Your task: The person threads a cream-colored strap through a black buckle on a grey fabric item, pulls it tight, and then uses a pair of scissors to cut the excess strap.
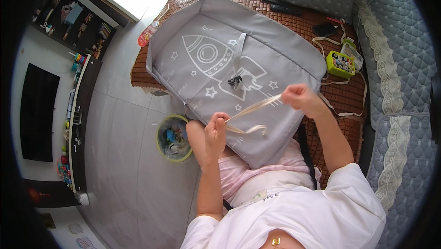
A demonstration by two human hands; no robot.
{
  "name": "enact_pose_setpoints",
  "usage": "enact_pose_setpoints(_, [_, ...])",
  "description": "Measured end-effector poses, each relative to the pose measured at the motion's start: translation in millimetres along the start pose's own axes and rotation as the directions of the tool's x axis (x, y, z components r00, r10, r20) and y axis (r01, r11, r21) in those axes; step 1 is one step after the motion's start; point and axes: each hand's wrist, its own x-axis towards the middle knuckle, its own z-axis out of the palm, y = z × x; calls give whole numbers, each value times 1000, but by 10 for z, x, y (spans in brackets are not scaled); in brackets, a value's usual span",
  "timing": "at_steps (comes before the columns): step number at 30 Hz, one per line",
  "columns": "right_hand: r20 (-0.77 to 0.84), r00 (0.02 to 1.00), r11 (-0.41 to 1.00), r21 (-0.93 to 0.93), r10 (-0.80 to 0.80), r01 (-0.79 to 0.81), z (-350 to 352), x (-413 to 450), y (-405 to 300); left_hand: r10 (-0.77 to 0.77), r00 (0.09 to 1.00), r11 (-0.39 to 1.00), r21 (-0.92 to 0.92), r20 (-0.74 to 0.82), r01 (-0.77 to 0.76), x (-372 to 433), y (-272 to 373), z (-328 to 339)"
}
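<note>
A grey fabric baby changing mat (179, 63) with a printed rocket and a measuring scale lies across the lap and the seat in front of me. Above its near part, my left hand (216, 128) pinches a cream fabric ribbon (253, 107). My right hand (299, 98), a little blurred, grips the same ribbon near the mat's right edge, and the stretch between the hands is taut. Loose ends of it hang over the mat beside my left hand. A grey strap (238, 54) with a black plastic buckle (235, 81) rests on the mat's middle.
A green box of thread spools (340, 64) stands on the brown beaded seat mat (344, 99) at the right, with more cream ribbon around it. Remote controls (286, 9) lie farther back. A lined waste bin (174, 138) stands on the floor to the left.
</note>
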Motion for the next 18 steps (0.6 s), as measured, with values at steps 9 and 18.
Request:
enact_pose_setpoints(9, [-679, 643, 624, 341, -354, 703, -1061, -631, -699, 73, 969, 802, 591, -237, 84, -393, -281, -634])
enact_pose_setpoints(18, [-284, 809, 839, -361, -516, 408, -617, -870, -1028, -93, 753, 905, 371, 652, -210, -405, 183, 649])
